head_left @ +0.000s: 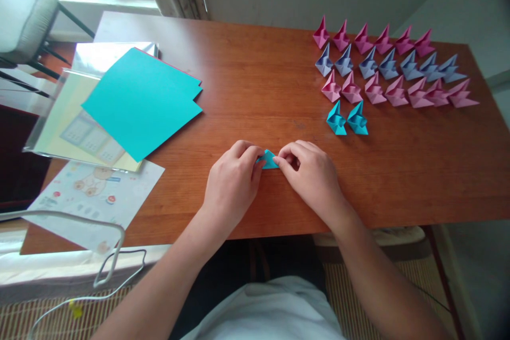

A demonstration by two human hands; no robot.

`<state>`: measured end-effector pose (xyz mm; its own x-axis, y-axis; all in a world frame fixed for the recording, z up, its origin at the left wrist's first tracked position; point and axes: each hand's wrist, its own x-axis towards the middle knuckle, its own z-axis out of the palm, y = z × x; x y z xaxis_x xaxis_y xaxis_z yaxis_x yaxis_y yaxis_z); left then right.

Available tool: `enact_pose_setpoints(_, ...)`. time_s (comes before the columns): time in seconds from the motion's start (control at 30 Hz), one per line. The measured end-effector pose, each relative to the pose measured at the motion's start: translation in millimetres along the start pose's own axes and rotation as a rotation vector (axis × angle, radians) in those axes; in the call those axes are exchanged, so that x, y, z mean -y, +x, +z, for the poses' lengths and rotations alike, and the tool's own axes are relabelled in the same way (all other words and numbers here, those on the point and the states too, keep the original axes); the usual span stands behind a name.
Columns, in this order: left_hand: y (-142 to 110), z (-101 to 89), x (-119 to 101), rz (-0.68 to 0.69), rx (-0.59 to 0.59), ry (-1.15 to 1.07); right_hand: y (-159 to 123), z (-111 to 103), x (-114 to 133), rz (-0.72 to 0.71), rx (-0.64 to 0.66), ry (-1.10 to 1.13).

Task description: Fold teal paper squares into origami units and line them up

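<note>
A small folded piece of turquoise paper [270, 160] is held just above the wooden table, close to its front edge. My left hand [236, 174] pinches its left side between thumb and fingers. On the right side, my right hand [311, 174] grips the paper's corner with thumb and forefinger. The fingertips cover both ends of the paper, so only its middle shows. Beyond my right hand stand two finished-looking turquoise origami figures [337, 118], side by side, with pointed tips.
Rows of dark pink [362, 40], lavender [368, 64] and light pink origami figures [374, 89] fill the table's back right. Turquoise sheets [143, 101] overlap a plastic packet of pale yellow paper [67, 98] at left. A printed sheet [131, 191] lies nearer, beside a white bent tube [79, 216].
</note>
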<state>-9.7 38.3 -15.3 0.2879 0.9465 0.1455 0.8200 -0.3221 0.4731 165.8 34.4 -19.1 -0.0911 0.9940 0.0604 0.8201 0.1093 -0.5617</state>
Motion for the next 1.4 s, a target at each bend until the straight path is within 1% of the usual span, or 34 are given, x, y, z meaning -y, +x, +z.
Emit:
enact_pose_setpoints(0.13, -0.8, 0.9, 0.0, -0.026, 0.0, -0.024, 0.2, 0.2, -0.2, 0.001, 0.005, -0.007)
enact_pose_setpoints(0.3, -1.0, 1.0, 0.6, -0.025, 0.002, -0.037, 2.3, 0.0, 0.7, 0.01, 0.003, -0.037)
enact_pose_setpoints(0.4, -0.3, 0.6, 0.2, -0.021, 0.022, -0.034, 8.2, -0.8, 3.2, 0.033, 0.031, -0.079)
enact_pose_setpoints(0.53, 0.5, 0.7, -0.1, -0.007, 0.038, 0.002, 22.6, -7.3, 8.3, 0.087, 0.119, -0.197)
enact_pose_setpoints(0.63, 0.5, 0.9, 0.0, -0.008, 0.046, 0.015, 35.5, -16.0, 12.6, 0.11, 0.246, -0.301)
enact_pose_setpoints(0.73, -0.7, 1.4, -0.8, -0.001, 0.036, 0.036, 46.6, -24.1, 16.7, 0.088, 0.357, -0.345)
enact_pose_setpoints(0.83, -4.8, 2.5, -4.8, 0.06, -0.011, 0.126, 53.8, -29.4, 20.5, 0.075, 0.416, -0.383)
enact_pose_setpoints(0.93, -13.8, 4.8, -12.6, 0.181, -0.076, 0.245, 57.5, -32.2, 22.8, 0.059, 0.457, -0.4)
enact_pose_setpoints(1.03, -26.6, 8.6, -21.7, 0.266, -0.088, 0.264, 58.6, -32.8, 23.0, 0.047, 0.469, -0.391)
enact_pose_setpoints(1.13, -38.2, 13.3, -28.5, 0.307, -0.044, 0.271, 57.8, -31.8, 21.6, 0.047, 0.453, -0.387)
enact_pose_setpoints(1.2, -42.6, 16.1, -31.2, 0.32, 0.017, 0.277, 56.8, -30.6, 20.5, 0.043, 0.435, -0.388)
enact_pose_setpoints(1.3, -44.4, 17.9, -33.1, 0.327, 0.093, 0.322, 55.5, -29.2, 19.4, 0.041, 0.421, -0.384)
enact_pose_setpoints(1.4, -44.1, 17.6, -34.1, 0.338, 0.142, 0.363, 54.6, -28.7, 19.3, 0.043, 0.421, -0.378)
